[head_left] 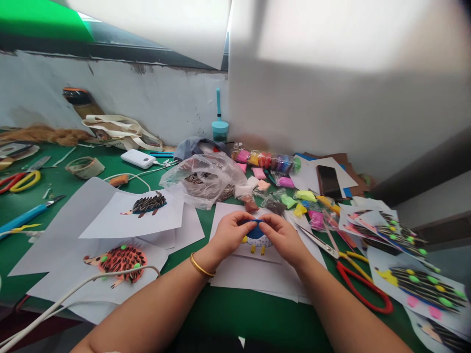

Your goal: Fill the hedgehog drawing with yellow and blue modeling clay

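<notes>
Both hands meet over a white sheet [250,277] at the middle of the table. Blue clay [255,230] is pinched between the thumbs and fingers of my left hand [232,233] and my right hand [282,238]. Just below the clay, the paper carries a drawn animal body [262,242] with small dark marks, two yellow feet and a yellow snout at its left. A gold bangle [200,266] circles my left wrist. The fingertips partly cover the clay and the top of the drawing.
Red-and-yellow scissors [342,260] lie right of my right hand. Behind are a plastic bag [206,179] of seeds and several clay packets [286,182]. Hedgehog pictures [123,262] lie on both sides. A white cable [91,279] crosses the left. A phone [328,181] lies back right.
</notes>
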`<state>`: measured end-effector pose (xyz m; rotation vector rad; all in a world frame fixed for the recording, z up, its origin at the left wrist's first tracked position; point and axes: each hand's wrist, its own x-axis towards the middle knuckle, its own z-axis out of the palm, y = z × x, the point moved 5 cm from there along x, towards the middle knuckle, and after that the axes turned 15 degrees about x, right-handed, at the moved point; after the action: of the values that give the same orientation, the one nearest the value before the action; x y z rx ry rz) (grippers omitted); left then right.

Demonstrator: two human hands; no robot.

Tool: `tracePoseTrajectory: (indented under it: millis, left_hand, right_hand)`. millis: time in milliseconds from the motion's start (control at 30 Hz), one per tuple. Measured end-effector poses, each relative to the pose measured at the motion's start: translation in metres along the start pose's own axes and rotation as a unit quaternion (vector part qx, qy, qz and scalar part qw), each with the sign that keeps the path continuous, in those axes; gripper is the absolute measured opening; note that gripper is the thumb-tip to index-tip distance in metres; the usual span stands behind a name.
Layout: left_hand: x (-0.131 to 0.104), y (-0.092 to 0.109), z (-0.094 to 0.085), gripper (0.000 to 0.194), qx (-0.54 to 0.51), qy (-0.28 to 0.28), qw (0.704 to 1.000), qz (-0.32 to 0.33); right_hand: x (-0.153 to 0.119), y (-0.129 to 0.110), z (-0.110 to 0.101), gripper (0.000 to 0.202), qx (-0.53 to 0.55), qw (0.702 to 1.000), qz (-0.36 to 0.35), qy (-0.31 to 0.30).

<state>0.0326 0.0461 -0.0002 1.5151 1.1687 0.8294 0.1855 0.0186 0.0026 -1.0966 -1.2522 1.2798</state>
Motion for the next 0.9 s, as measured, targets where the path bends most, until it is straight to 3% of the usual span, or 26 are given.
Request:
tracePoseTrajectory:
  millis: [133,233,433,600,767,900]
  left_hand:
    - [0.001,0.001,0.002,0.045,-0.073,-0.026,0.997,0.002]
    - [0.002,-0.002,0.003,0.038,-0.095,-0.04,0.994,-0.026]
    - [0.003,-0.004,0.002,0.037,-0.082,-0.045,0.995,-0.044]
    - [0.003,-0.001,0.003,0.045,-0.077,-0.059,0.995,-0.012]
    - [0.004,-0.005,0.0,0.036,-0.037,-0.034,0.999,-0.021]
    - [0.004,-0.004,0.002,0.032,-0.018,-0.058,0.998,-0.022]
  right_hand:
    - [0.001,0.0,-0.006,0.03,0.021,0.999,0.003,0.046]
    - [0.002,-0.002,-0.009,0.034,0.039,0.997,0.008,0.063]
    - [0.001,-0.002,-0.004,0.034,0.047,0.999,0.004,0.013]
    - [0.002,-0.001,-0.013,0.036,0.043,0.997,0.006,0.067]
    - [0.003,-0.006,-0.005,0.035,0.06,0.998,0.007,0.011]
    - [0.003,-0.006,-0.008,0.033,0.039,0.999,0.009,0.006]
